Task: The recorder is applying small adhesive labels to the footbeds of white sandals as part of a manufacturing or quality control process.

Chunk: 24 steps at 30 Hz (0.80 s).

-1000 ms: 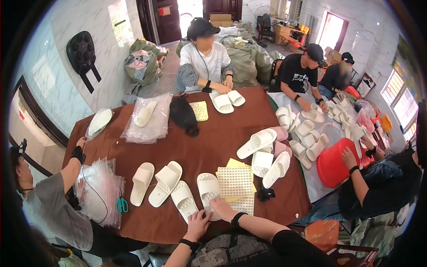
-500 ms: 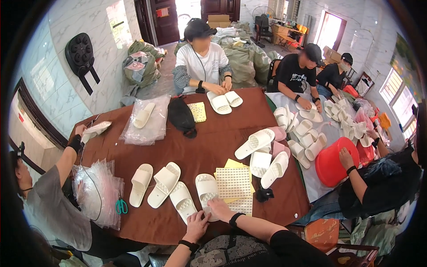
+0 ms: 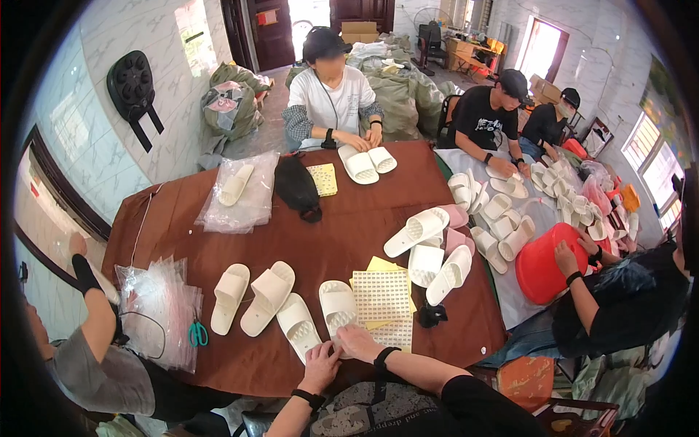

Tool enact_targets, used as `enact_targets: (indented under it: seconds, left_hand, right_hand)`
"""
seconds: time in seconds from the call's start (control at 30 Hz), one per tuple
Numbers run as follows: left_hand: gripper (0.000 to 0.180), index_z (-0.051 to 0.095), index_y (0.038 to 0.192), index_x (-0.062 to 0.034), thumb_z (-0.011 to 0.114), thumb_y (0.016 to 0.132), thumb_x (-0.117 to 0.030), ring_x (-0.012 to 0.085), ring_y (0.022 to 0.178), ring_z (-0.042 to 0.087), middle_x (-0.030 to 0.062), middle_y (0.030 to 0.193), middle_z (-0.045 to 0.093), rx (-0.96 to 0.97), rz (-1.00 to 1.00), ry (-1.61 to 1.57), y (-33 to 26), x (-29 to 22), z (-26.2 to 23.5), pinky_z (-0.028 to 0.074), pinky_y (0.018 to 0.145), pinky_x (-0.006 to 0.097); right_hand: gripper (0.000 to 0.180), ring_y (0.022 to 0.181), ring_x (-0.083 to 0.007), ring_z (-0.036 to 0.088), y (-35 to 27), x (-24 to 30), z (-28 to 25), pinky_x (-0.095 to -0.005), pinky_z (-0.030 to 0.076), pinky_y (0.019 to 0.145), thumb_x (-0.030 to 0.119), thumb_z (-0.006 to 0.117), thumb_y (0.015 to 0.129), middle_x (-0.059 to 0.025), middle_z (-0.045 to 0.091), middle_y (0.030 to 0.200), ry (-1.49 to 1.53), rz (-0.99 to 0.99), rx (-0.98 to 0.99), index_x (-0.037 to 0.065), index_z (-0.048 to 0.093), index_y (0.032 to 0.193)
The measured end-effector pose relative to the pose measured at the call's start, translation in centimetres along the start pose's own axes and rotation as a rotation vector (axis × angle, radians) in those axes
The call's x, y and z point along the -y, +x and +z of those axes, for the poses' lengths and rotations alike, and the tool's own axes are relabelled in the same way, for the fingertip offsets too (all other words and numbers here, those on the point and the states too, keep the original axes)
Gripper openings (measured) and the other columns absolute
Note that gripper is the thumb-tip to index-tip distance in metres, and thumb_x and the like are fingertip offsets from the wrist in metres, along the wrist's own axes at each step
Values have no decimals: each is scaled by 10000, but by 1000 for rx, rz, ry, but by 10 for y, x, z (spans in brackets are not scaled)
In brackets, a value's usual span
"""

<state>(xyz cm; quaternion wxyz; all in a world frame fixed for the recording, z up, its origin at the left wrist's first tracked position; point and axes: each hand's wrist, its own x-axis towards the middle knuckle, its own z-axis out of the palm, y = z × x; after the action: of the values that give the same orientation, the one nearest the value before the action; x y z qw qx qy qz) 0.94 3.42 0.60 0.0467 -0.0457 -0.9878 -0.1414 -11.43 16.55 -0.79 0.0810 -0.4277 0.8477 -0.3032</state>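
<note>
Front pair: left slipper (image 3: 298, 329) and right slipper (image 3: 336, 302) on tabletop (image 3: 349, 226), near edge, toes pointing away, heels toward the person.
Left hand: (image 3: 320, 368) fingers bent, tips at the heels, close to the other hand; can't tell if pinching anything.
Right hand: (image 3: 359, 342) laid over right slipper's heel, fingers curled down; grip underneath hidden, can't tell.
Heels: looks like fine fingertip work here. One hand should steady the sole, the other press straight down, evenly, no sliding.
Slipper angle: left one leans toe-out; squaring it to its mate would probably make lining up easier.
Sheets: (image 3: 382, 298) printed grid, yellow ones partly beneath, just right of right slipper. Good reach, but right wrist lies by the lower edge; lift it so nothing drags.
Other pair: pale slippers (image 3: 231, 298) (image 3: 271, 298) to the left, a gap between them; leave elbow room.
Scissors: (image 3: 197, 333) teal handles, beside clear bags (image 3: 156, 313), well away from both hands.
Pressure: foam-like sole likely gives, so press moderately.
</note>
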Motion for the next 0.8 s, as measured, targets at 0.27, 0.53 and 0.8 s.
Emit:
enact_targets:
  seconds: [0.27, 0.53, 0.8]
  left_hand:
    - [535, 527, 1219, -225, 674, 705, -217, 268, 1107, 449, 64, 1210, 469, 12, -22, -16, -5, -5, -2, 351, 910, 443]
    - [492, 538, 1203, -205, 660, 726, -186, 274, 1093, 456, 67, 1218, 473, -11, -34, -84, 3, -1, -4, 358, 884, 434]
    - [505, 533, 1218, -176, 653, 729, -151, 271, 1113, 453, 59, 1236, 480, -21, -31, -128, -2, 2, -3, 354, 920, 426]
  right_hand:
    - [140, 803, -361, 566, -4, -12, 4, -428, 457, 708, 70, 523, 769, -166, 582, 820, 269, 129, -25, 44, 541, 905]
    - [164, 752, -330, 605, -3, -41, 0, -384, 475, 676, 75, 551, 765, -171, 600, 790, 458, 263, -112, 31, 554, 924]
    - [146, 744, -262, 595, 3, -29, -10, -348, 473, 672, 51, 557, 772, -148, 591, 787, 501, 303, -7, 18, 537, 913]
